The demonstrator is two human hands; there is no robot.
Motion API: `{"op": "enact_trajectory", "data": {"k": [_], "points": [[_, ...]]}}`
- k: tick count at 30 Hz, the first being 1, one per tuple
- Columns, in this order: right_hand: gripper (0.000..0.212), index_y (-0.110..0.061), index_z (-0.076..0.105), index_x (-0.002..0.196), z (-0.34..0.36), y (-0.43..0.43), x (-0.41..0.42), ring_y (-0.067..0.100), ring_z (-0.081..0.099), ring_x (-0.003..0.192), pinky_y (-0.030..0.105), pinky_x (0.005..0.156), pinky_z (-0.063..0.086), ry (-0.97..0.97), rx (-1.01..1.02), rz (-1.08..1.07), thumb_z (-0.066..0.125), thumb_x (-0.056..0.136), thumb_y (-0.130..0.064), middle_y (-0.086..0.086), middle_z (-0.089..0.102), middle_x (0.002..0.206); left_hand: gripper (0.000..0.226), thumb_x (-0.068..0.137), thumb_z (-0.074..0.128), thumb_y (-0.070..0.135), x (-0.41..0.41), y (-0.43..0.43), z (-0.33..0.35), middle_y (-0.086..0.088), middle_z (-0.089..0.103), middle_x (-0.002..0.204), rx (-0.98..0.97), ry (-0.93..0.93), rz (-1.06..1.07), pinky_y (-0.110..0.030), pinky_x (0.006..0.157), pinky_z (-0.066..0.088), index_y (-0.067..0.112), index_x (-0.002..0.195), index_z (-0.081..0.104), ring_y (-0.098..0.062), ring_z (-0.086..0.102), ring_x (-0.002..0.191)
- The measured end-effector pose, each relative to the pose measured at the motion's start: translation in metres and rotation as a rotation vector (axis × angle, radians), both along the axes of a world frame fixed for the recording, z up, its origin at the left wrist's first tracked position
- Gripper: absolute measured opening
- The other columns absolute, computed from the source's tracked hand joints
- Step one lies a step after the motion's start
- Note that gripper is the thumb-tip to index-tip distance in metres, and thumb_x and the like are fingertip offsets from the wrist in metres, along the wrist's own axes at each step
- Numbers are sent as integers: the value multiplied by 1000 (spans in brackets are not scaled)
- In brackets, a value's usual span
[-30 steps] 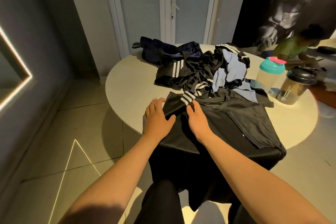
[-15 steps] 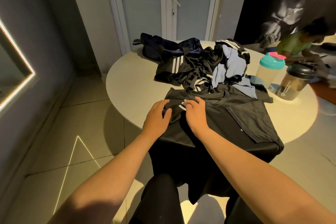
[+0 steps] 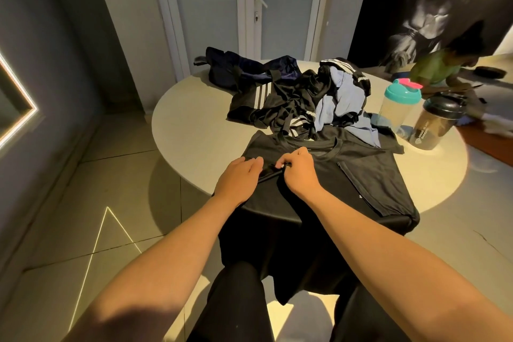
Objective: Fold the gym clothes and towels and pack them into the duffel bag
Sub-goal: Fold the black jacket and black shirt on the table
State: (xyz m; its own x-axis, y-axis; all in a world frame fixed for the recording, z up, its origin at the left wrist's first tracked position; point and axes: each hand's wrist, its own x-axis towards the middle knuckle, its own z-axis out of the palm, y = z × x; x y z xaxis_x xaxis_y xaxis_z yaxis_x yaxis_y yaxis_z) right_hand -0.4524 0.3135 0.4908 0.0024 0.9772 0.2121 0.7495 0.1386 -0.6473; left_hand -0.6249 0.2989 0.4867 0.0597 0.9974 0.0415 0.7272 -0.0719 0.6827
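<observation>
1. The right hand (image 3: 299,172) has its fingers curled, pinching a narrow raised fold of a black short-sleeved cotton T-shirt (image 3: 369,175).
2. The left hand (image 3: 238,180) lies on the same fold just beside the right, with its fingers together and nearly straight on the cloth. Its thumb is hidden.
3. The T-shirt is spread on the near edge of a round cream tabletop (image 3: 194,133), with its collar toward the far side. Its lower part hangs off the near edge over the person's legs, and its right sleeve is folded in across the body.
4. Just beyond the collar and touching it sits a crumpled heap of black sports clothes with white stripes (image 3: 286,108).
5. A pale blue garment (image 3: 341,100) is tangled into the right side of that heap.
6. A dark navy bundle of fabric (image 3: 249,66) lies at the far edge of the tabletop.
7. To the right of the heap stands a clear shaker bottle with a teal lid and pink cap (image 3: 399,108). A smoky shaker bottle with a black lid (image 3: 435,125) stands just beside it, further right.
8. Past the tabletop, far right, is a person in a green top (image 3: 433,69).
</observation>
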Motion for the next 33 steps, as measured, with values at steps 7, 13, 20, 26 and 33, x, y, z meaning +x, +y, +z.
{"op": "enact_trajectory", "data": {"k": [7,13,20,26,33], "points": [[29,-13,59,57,8,-12,24,25,54,62,36,59,44,-44,-71,-27,45,78,1,4,58,65,39,104,19,43,3,6,1,4,61,117,26,-56,16,-42,99,45,29,110,55,-21,54,117],[22,-21,64,89,4,-20,40,19,56,84,36,77,45,-168,-40,-33,51,95,-38,-3,61,93,56,99,40,48,30,6,12,-4,17,167,-134,427,-127,-51,123,10,36,153,35,-32,1,154],[24,-20,65,119,2,-13,58,23,58,111,31,89,44,-140,-123,100,56,98,-23,4,63,121,50,108,30,34,62,13,21,-7,30,162,-158,216,-277,-40,121,21,17,154,38,-27,25,150],[49,-15,66,131,9,-10,64,18,52,130,19,104,34,-24,-140,131,44,91,3,2,62,137,53,107,28,33,72,27,14,-9,27,164,-164,278,-219,-48,121,22,21,158,26,-31,24,150],[42,-8,68,124,11,2,114,35,47,123,43,95,47,-238,58,-184,53,87,5,12,59,130,57,95,45,-5,72,53,10,-7,35,156,87,263,-107,-42,108,41,20,146,48,-30,33,139]]}}
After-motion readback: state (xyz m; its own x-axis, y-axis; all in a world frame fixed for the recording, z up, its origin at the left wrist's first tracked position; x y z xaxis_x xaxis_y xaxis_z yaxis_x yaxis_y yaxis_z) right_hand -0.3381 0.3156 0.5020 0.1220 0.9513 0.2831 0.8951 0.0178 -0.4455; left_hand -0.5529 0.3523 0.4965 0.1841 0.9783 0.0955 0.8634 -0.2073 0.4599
